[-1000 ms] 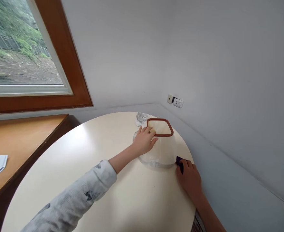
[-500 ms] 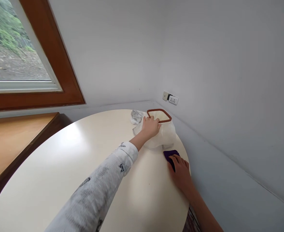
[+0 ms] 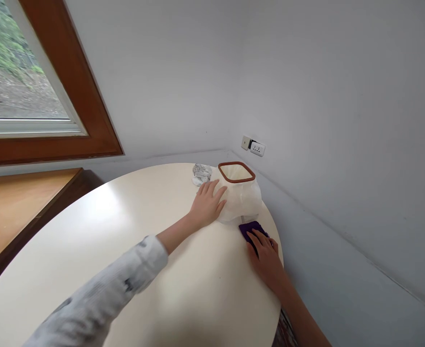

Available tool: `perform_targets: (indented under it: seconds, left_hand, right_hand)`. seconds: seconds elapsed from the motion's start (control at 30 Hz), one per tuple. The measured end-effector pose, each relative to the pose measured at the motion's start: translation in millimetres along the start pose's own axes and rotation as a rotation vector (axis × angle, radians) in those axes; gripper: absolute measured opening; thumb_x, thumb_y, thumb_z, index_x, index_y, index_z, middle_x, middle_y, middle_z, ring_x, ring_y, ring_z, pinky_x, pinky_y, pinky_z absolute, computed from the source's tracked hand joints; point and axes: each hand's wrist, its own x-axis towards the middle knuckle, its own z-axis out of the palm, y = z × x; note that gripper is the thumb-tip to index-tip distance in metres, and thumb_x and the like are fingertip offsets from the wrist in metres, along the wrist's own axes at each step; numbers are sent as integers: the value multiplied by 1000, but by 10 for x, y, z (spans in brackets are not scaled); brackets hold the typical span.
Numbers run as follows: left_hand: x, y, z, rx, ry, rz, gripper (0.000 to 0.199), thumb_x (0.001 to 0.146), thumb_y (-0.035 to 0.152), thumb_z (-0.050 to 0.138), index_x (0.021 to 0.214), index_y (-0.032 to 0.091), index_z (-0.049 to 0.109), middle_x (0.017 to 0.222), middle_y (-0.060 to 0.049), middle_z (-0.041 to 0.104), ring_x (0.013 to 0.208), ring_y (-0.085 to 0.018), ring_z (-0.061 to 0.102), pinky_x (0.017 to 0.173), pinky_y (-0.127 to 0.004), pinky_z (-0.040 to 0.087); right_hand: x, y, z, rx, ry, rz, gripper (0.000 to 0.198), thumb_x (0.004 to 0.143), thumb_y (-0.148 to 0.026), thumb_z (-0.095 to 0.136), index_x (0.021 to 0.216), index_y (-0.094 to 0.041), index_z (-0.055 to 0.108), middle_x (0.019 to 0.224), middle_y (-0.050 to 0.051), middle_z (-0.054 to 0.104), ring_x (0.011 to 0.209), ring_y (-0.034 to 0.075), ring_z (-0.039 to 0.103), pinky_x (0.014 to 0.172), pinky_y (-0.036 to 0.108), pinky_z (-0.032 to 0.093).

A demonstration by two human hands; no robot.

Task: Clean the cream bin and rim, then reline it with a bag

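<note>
Shifted farther back, the bin [image 3: 240, 200] seems placed beside the spread left hand [image 3: 205, 205], the right hand [image 3: 268, 264] holding the purple cloth [image 3: 247, 228], apparently mid-job.

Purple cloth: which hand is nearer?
Right. The right hand rests on the purple cloth; the left hand is farther off, by the pale brown-rimmed container.

Head-worn camera, single view; set above and behind the left-hand fingers [image 3: 209, 188] and right-hand fingers [image 3: 258, 237], facing forward and down; near enough to include both forearms [image 3: 299, 308]; round cream tabletop [image 3: 194, 289] below the fingers; wall corner [image 3: 239, 96] and wall socket [image 3: 258, 149] farther beyond them; wooden window frame [image 3: 102, 140] beyond, to their left.
</note>
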Motion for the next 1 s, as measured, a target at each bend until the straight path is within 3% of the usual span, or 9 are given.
perform_targets:
  seconds: [0.1,0.23,0.33,0.43,0.6,0.73,0.87,1.0]
  left_hand:
    - [-593,-187,-179,-55,-25,18,22,90,28,39,105,18,50,121,-13,50,110,-24,48,98,-43,35]
    - [-1432,-411,-432,-75,-99,-48,9,89,20,40,88,19,49,110,-9,55,102,-22,52,92,-41,41]
    - [-1928,-497,-606,-85,-196,-105,10,89,18,39,89,20,49,112,-9,55,107,-21,51,92,-38,43]
    - [-2240,-560,-723,-84,-315,-134,21,90,23,38,107,21,50,124,-9,51,116,-22,47,101,-42,37]
    - [-2432,-733,-781,-45,-436,-231,52,91,39,35,140,25,24,145,-9,31,135,-27,25,110,-52,18]
    - [-2405,-864,-748,-48,-519,-368,61,90,52,29,143,33,6,151,-2,12,138,-29,11,110,-55,9]
    - [-2340,-921,-648,-27,-519,-409,62,89,55,26,143,34,2,151,-1,9,139,-27,8,110,-52,3]
    - [-2314,-925,-566,-8,-513,-372,61,89,56,25,143,33,7,150,-2,13,138,-27,12,110,-53,2]
  right_hand:
    - [-9,-26,-43,27,76,-65,36,92,-32,31,116,-19,55,123,11,55,111,23,51,97,41,29]
    - [10,-172,-126,121,141,-192,24,91,-25,36,87,-19,59,104,9,61,100,21,55,93,40,30]
    - [100,-409,-146,189,84,-325,19,88,-20,39,78,-19,55,101,8,61,94,19,56,90,39,31]
    - [260,-730,-79,241,-27,-481,16,87,-17,40,80,-19,55,101,7,61,99,18,55,91,37,31]
    - [563,-1276,140,243,-225,-648,26,89,-23,39,108,-21,55,121,8,55,116,18,46,98,36,26]
    - [749,-1543,280,167,-385,-681,51,90,-45,33,138,-26,31,146,6,28,135,20,20,108,40,11]
    - [834,-1629,357,119,-541,-672,63,89,-57,21,144,-28,12,152,1,10,139,19,2,110,41,1]
    - [837,-1640,380,111,-564,-663,61,90,-57,17,144,-29,12,152,0,8,139,20,1,111,41,-2]
